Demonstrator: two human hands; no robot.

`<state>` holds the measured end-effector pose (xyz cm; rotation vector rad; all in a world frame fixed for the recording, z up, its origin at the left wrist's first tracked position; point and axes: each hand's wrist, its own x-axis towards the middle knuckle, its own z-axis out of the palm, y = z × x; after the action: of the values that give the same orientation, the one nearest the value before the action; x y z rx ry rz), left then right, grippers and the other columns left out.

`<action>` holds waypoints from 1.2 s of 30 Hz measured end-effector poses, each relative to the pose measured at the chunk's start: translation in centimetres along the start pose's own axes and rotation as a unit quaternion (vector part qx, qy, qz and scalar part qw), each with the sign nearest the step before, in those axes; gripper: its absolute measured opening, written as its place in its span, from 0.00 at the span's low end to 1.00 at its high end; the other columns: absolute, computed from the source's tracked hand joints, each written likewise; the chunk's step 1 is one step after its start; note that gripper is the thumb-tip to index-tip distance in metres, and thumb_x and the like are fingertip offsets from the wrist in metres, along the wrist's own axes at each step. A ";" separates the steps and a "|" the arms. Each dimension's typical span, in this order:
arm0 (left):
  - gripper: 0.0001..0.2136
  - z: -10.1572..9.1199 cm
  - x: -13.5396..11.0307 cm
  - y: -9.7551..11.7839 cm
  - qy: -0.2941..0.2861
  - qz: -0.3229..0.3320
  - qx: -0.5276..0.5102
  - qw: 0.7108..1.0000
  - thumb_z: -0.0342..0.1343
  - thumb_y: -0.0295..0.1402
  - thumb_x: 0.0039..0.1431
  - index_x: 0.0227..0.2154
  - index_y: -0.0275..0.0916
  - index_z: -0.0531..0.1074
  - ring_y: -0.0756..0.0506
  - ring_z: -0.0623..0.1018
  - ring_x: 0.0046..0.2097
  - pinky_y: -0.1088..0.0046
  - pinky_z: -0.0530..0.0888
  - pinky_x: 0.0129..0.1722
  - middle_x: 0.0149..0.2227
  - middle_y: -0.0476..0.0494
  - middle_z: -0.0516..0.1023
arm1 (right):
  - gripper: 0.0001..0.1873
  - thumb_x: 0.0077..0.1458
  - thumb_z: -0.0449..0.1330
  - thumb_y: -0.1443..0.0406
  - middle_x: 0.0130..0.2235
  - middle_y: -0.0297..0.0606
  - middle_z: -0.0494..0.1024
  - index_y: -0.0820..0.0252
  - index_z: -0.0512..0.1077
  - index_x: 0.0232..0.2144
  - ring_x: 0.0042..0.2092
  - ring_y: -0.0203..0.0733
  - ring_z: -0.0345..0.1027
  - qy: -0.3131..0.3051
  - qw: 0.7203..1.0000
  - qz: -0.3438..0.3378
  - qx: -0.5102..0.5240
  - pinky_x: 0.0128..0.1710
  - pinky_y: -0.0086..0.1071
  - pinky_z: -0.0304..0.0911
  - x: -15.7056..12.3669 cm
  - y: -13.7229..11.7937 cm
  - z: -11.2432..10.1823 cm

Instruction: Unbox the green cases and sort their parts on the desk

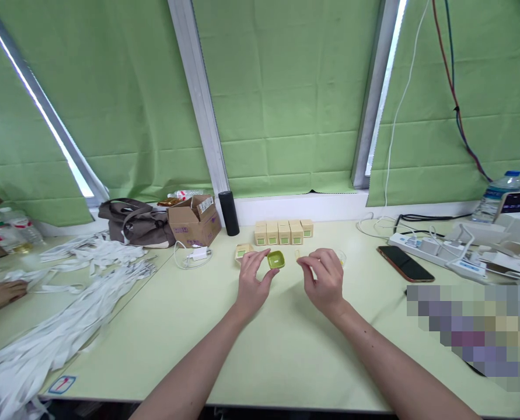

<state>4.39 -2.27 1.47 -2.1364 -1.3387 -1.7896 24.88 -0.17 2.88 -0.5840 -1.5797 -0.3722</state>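
The tabletop (281,356), cut off sideways, has over its middle the right hand (325,279) and left hand (251,284), the latter partly hiding one box (243,250); five more boxes (284,234) show toward the far edge. The left grip clamps one green cup (276,260); the right grip pinches one yellowish piece (297,254), hard to make out.

Bright, even light, glare beside green blinds (286,99), soft shadows on table (281,364), pixelated patch (474,335) lower right
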 end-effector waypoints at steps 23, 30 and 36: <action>0.22 0.3 1.1 -0.4 -0.022 -0.461 -0.450 0.764 0.62 0.54 0.63 0.37 0.37 0.70 0.47 0.78 0.29 0.71 0.71 0.29 0.33 0.32 0.86 | 0.11 0.61 0.60 0.74 0.42 0.41 0.81 0.56 0.81 0.33 0.50 0.51 0.63 -0.253 0.949 0.124 -0.142 0.49 0.43 0.58 -4.6 6.9 2.6; 0.23 0.6 0.9 -1.4 -0.067 -0.376 -0.277 0.882 0.57 0.57 0.64 0.39 0.38 0.71 0.43 0.80 0.37 0.70 0.73 0.30 0.41 0.30 0.86 | 0.15 0.57 0.59 0.78 0.42 0.44 0.79 0.57 0.82 0.31 0.53 0.51 0.62 -0.315 0.930 0.082 -0.170 0.53 0.44 0.57 -4.5 7.3 3.8; 0.10 0.9 1.1 -2.0 -0.084 -0.226 -0.011 0.970 0.59 0.42 0.64 0.35 0.41 0.77 0.38 0.77 0.47 0.62 0.73 0.44 0.41 0.39 0.83 | 0.15 0.56 0.59 0.78 0.43 0.44 0.79 0.57 0.82 0.30 0.52 0.51 0.61 -0.331 0.922 0.079 -0.182 0.53 0.44 0.57 -4.5 7.4 3.8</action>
<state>3.74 0.09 1.15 -2.1653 -1.9922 -1.7894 26.06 7.38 -2.77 -1.2122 -2.1046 -0.3687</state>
